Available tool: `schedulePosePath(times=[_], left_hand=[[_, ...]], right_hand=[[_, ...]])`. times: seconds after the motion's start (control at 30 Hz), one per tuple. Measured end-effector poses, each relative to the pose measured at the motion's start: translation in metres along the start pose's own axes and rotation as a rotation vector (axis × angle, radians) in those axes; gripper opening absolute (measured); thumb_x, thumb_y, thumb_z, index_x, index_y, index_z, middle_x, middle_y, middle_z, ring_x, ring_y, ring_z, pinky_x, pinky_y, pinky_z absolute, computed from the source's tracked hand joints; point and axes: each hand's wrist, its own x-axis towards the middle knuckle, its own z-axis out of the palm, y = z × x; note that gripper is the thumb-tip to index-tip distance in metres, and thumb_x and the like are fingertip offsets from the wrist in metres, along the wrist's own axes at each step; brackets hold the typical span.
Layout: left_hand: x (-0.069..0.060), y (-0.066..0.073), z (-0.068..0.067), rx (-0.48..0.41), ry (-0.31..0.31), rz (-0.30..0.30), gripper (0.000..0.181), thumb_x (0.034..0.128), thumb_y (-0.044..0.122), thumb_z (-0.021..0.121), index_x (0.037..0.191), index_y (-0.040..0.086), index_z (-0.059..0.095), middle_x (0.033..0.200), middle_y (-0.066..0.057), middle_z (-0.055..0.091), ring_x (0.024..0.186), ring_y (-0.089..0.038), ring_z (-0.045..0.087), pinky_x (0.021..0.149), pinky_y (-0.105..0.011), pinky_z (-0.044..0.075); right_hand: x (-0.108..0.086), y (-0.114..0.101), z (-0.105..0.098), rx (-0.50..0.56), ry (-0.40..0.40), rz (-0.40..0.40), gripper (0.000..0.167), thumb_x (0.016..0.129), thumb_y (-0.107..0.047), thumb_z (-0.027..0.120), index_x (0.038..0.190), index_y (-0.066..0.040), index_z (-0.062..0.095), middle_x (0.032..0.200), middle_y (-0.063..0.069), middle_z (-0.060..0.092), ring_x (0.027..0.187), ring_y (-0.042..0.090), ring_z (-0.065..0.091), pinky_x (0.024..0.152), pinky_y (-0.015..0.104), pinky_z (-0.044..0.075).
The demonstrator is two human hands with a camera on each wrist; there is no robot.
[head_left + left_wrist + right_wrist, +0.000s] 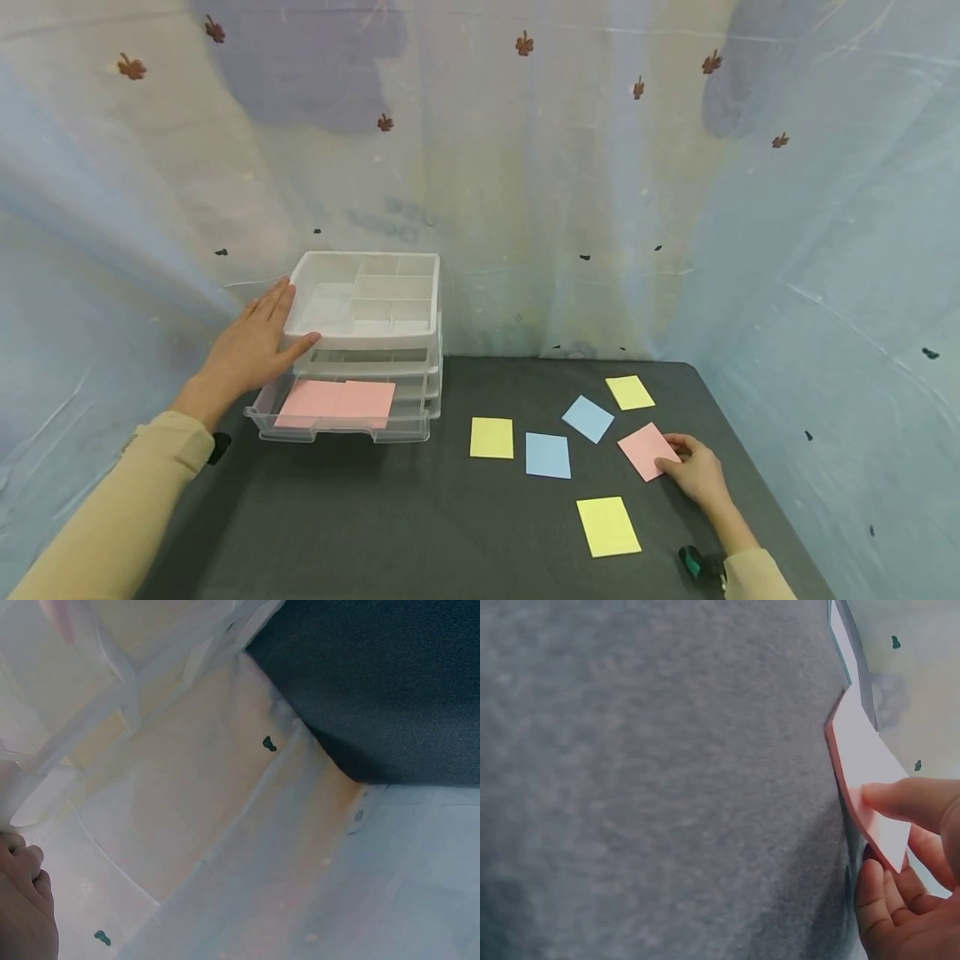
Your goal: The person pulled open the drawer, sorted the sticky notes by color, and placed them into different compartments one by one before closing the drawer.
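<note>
A pink sticky pad [647, 451] at the table's right is pinched between the thumb and fingers of my right hand [697, 473]; the right wrist view shows the thumb on top of the pink pad [866, 769] and fingers beneath its edge. My left hand [251, 343] rests with extended fingers against the left side of the white drawer unit [360, 342], thumb at its front edge. The lowest clear drawer [408, 429] is pulled out, holding two pink pads [330, 400] side by side. In the left wrist view, part of my left hand [26, 900] shows beside the unit.
On the dark table [420, 525] lie yellow pads, one near the front [608, 527], one in the middle [492, 438] and one at the back [630, 392]. Two blue pads [547, 455] lie between them. Patterned sheeting [487, 167] hangs behind and at both sides.
</note>
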Motion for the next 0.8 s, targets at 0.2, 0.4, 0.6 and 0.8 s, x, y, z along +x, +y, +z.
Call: schedulePosePath(times=[0.2,0.4,0.6,0.8], left_hand=[[0.0,0.0,-0.001,-0.004,-0.008,0.004,0.1,0.1049,0.058,0.052,0.165,-0.002,-0.001,0.174,-0.02,-0.003,0.159,-0.042,0.007,0.129,-0.057,0.008],[-0.001,0.0,-0.001,0.001,0.0,0.005,0.1,0.1049,0.06,0.05,0.165,-0.002,0.0,0.174,-0.021,-0.002,0.158,-0.043,0.009,0.129,-0.058,0.009],[-0.001,0.001,-0.001,0.008,0.001,0.005,0.101,0.1045,0.059,0.052,0.165,-0.003,0.001,0.173,-0.022,-0.001,0.158,-0.044,0.011,0.127,-0.06,0.013],[0.0,0.0,-0.001,0.017,0.002,0.002,0.101,0.1043,0.06,0.051,0.165,-0.003,0.002,0.174,-0.021,-0.001,0.157,-0.045,0.012,0.126,-0.062,0.016]], right_hand=[[-0.007,-0.001,0.001,0.021,0.064,0.026,0.04,0.1,-0.014,0.066,0.134,0.007,0.061,0.123,0.031,0.065,0.109,0.046,0.066,0.076,0.037,0.055],[-0.01,-0.003,0.002,0.056,0.088,0.061,0.038,0.103,-0.013,0.06,0.137,0.004,0.061,0.118,0.028,0.066,0.095,0.031,0.06,0.068,0.031,0.046],[-0.013,-0.007,0.001,0.081,0.09,0.08,0.039,0.104,-0.014,0.061,0.139,0.003,0.061,0.121,0.027,0.066,0.093,0.027,0.057,0.067,0.029,0.045],[-0.015,-0.012,0.0,0.093,0.095,0.058,0.038,0.106,-0.015,0.059,0.14,0.001,0.06,0.131,0.029,0.064,0.106,0.032,0.061,0.073,0.029,0.048]])
